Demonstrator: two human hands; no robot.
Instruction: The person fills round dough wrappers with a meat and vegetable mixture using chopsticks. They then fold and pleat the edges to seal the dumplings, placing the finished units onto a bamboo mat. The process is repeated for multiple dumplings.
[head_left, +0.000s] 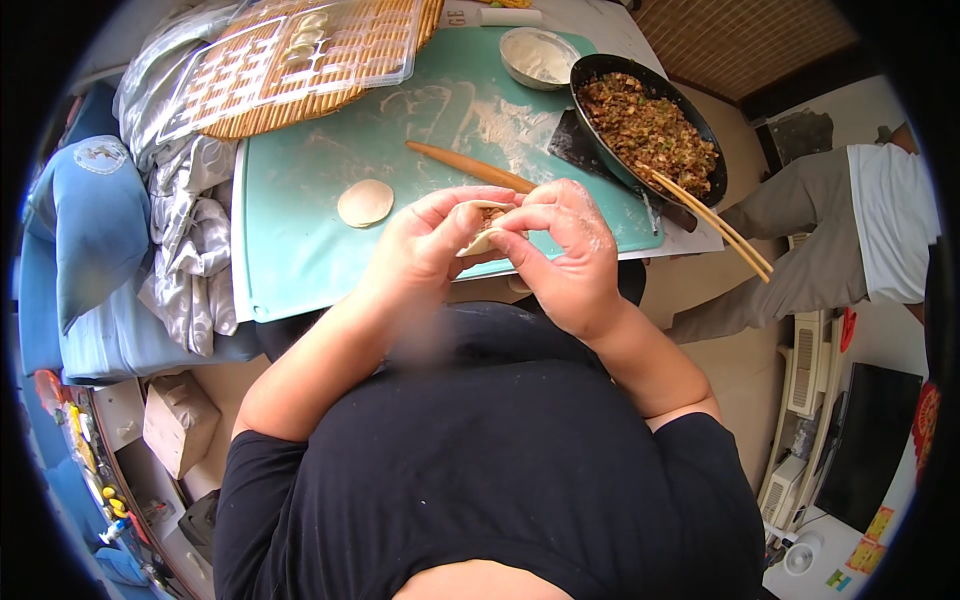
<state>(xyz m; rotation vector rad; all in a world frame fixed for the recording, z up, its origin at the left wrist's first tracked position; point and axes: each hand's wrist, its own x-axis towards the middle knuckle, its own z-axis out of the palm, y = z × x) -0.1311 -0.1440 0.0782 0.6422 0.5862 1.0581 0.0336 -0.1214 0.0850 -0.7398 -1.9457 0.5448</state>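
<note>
Both hands hold a dumpling (480,240) over the near edge of a teal mat (290,240); its pale wrapper is folded up around brown filling that still shows at the top. My left hand (430,235) cups its left side. With thumb and fingers my right hand (565,245), dusted with flour, pinches the right side. Behind the hands lies a wooden rolling pin (460,163), its right end hidden by my fingers. One flat round wrapper (365,203) rests on the mat to the left.
A black pan of chopped filling (650,125) stands at the right, with chopsticks (715,225) jutting over the table edge. Behind are a bowl of flour (540,58) and a woven tray (280,110) bearing a clear plastic tray with several dumplings (306,38). Another person (820,220) stands at the right.
</note>
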